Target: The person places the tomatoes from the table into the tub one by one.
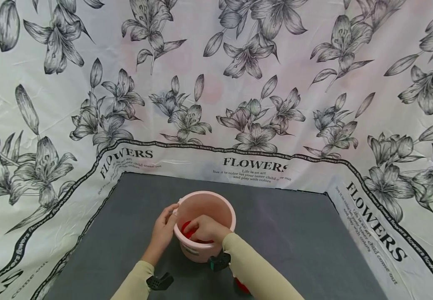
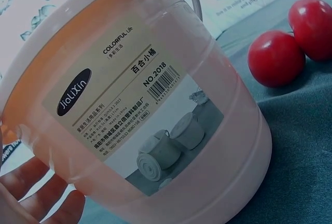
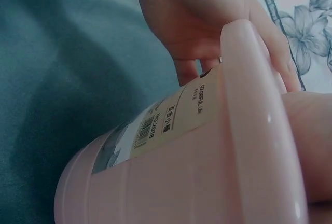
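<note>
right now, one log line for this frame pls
left hand: steadies pink bucket at rim | right hand: inside bucket on red item, grip unclear | two red balls on grey mat beside bucket

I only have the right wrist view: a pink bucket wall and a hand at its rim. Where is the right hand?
Observer: In the head view the right hand reaches inside the pink bucket, over something red.
Operator: Which hand is at the rim?
Observer: The left hand; it holds the rim on the bucket's left side.
Operator: Anything outside the bucket?
Observer: The left wrist view shows a red ball and a second red ball on the grey cloth beside it.
</note>
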